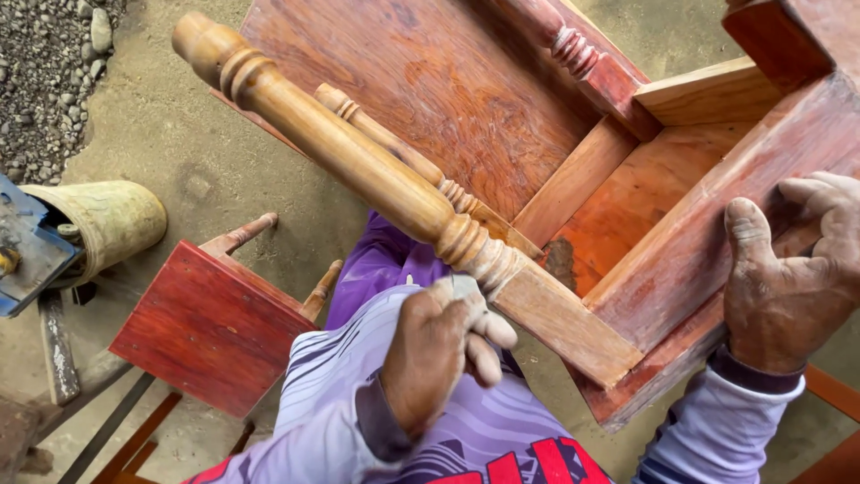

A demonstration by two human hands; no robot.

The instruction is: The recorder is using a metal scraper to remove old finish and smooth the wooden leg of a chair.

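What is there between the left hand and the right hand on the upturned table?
In the head view, the square top of the turned leg and the reddish side rail lie between the left hand and the right hand.

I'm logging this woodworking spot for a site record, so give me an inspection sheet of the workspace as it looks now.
Surface: sandy concrete floor, gravel at the upper left.
Job's things: upturned reddish wooden table; its pale turned leg points up-left.
Clutter: small red stool, yellowish bucket, blue tool.
Grippers: left hand presses pale material against the leg's beaded base; right hand grips the table frame.
Cables: nothing seen.
Surroundings: outdoor ground; nothing else seen.
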